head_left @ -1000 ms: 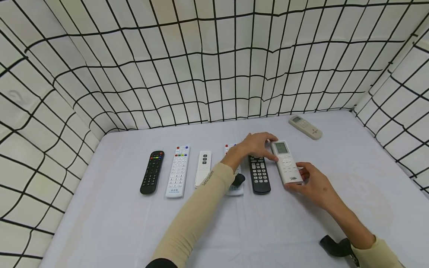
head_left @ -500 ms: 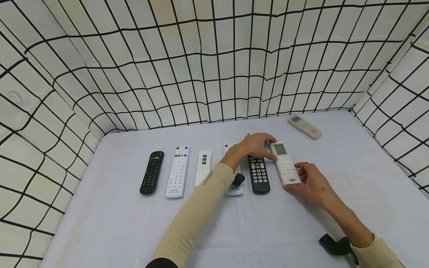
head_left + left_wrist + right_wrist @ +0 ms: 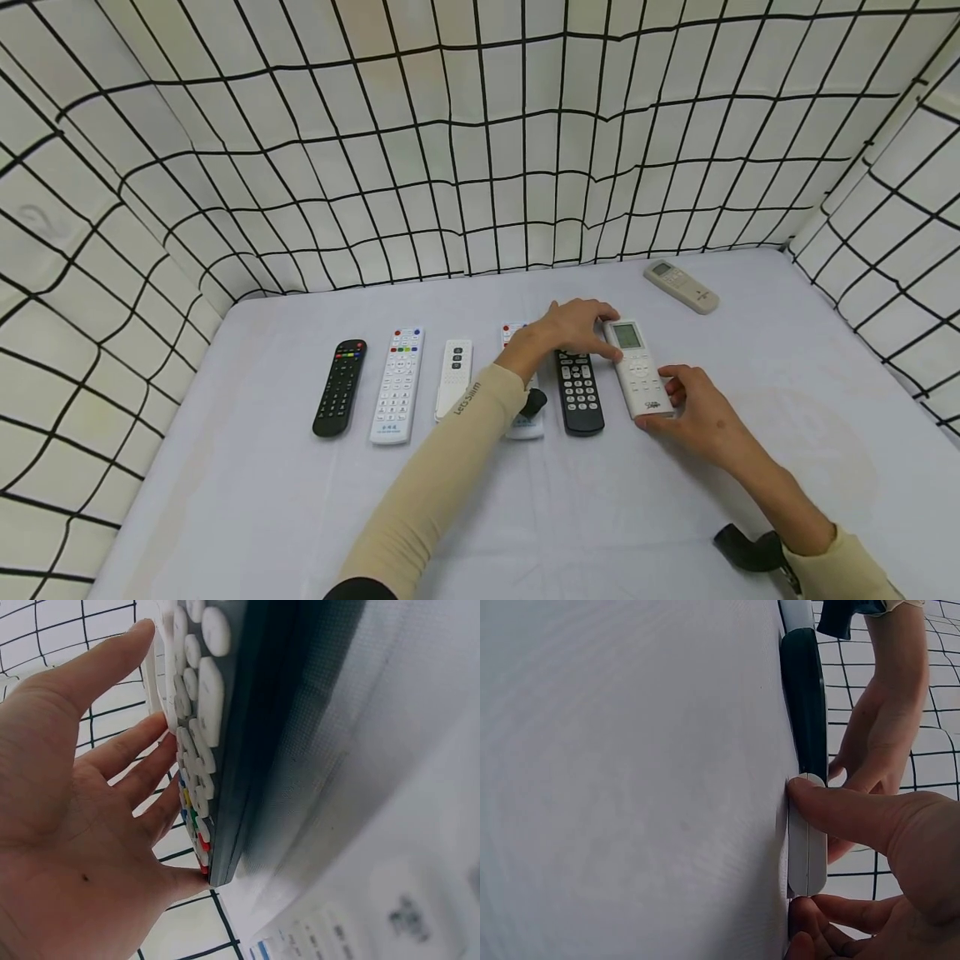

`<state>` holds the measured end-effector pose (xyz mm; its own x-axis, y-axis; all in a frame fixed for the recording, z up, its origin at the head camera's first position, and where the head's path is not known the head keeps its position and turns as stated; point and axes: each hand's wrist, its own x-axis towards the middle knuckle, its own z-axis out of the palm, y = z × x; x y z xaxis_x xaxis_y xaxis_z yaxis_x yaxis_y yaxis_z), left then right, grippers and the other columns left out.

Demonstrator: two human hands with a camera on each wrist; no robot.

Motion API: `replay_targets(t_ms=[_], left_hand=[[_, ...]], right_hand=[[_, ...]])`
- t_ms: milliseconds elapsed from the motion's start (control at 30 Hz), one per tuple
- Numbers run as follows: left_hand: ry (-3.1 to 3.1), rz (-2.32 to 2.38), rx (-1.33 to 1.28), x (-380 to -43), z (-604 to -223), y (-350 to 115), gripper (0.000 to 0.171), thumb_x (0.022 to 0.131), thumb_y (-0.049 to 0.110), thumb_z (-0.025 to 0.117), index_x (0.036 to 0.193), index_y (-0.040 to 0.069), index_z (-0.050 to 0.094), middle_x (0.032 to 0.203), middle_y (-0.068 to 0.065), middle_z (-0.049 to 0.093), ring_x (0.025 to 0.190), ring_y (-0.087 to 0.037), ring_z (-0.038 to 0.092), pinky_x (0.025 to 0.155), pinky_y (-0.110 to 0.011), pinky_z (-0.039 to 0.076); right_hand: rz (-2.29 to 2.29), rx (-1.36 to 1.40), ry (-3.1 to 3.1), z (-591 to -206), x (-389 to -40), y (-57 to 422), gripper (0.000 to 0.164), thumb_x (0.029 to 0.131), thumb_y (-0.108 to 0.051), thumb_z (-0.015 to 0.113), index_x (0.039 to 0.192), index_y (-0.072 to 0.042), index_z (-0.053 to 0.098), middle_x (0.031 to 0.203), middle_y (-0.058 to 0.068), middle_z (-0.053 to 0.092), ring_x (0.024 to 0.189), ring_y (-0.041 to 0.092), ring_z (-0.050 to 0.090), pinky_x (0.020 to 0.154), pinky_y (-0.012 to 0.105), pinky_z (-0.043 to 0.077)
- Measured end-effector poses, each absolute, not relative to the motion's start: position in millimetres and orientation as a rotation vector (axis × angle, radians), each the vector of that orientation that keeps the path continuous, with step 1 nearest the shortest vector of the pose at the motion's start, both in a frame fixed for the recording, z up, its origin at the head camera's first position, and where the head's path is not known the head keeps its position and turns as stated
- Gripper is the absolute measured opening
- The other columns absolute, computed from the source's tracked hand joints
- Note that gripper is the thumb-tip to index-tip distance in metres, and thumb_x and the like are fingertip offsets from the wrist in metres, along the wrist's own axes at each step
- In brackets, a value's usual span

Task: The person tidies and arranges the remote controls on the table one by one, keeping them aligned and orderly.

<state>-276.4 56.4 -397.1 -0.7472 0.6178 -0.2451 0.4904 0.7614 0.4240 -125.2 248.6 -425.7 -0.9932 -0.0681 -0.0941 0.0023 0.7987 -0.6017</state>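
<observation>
1. I am seeing the white display remote [image 3: 638,368] lying flat on the desk [image 3: 262,500], just right of the black remote [image 3: 579,390], long axis running away from me.
2. My right grip [image 3: 693,408] is pinching its near end.
3. My left grip [image 3: 577,327] is touching its far end with relaxed fingers.

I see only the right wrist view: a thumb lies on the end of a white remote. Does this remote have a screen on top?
Observer: Yes, the head view shows a grey screen at the far end of the white remote.
Operator: Where is the left hand on it?
Observer: The left hand touches the screen end; the right hand pinches the near end.
Operator: Does any remote lie far from it?
Observer: Yes, a beige remote lies apart, near the far right corner.
</observation>
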Motion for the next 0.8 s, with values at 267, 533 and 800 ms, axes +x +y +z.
replay_targets(t_ms=[267,533,800], left_hand=[[2.584,0.479,0.841,-275.8,-396.9,55.7,0.068,0.095,0.046,0.073,0.155,0.025,0.050,0.157,0.002,0.055,0.152,-0.020,0.044,0.130,-0.062,0.017],[2.578,0.476,0.834,-274.1,-394.4,55.7,0.065,0.097,0.044,0.070,0.155,0.025,0.050,0.160,0.001,0.052,0.154,-0.021,0.041,0.130,-0.063,0.016],[2.577,0.468,0.826,-272.4,-391.0,55.7,0.064,0.098,0.045,0.069,0.156,0.025,0.049,0.160,0.001,0.051,0.155,-0.021,0.040,0.130,-0.064,0.016]], right_hand=[[-0.937,-0.061,2.880,-425.3,-126.5,248.5,0.086,0.080,-0.025,0.091,0.143,0.011,0.045,0.116,0.024,0.056,0.102,0.033,0.055,0.084,0.041,0.052],[-0.935,-0.048,2.865,-424.2,-126.3,247.0,0.087,0.081,-0.028,0.091,0.144,0.011,0.044,0.117,0.024,0.055,0.102,0.034,0.054,0.083,0.040,0.051],[-0.927,-0.046,2.861,-423.8,-126.3,246.4,0.087,0.082,-0.029,0.089,0.145,0.010,0.044,0.117,0.023,0.055,0.103,0.032,0.055,0.085,0.040,0.051]])
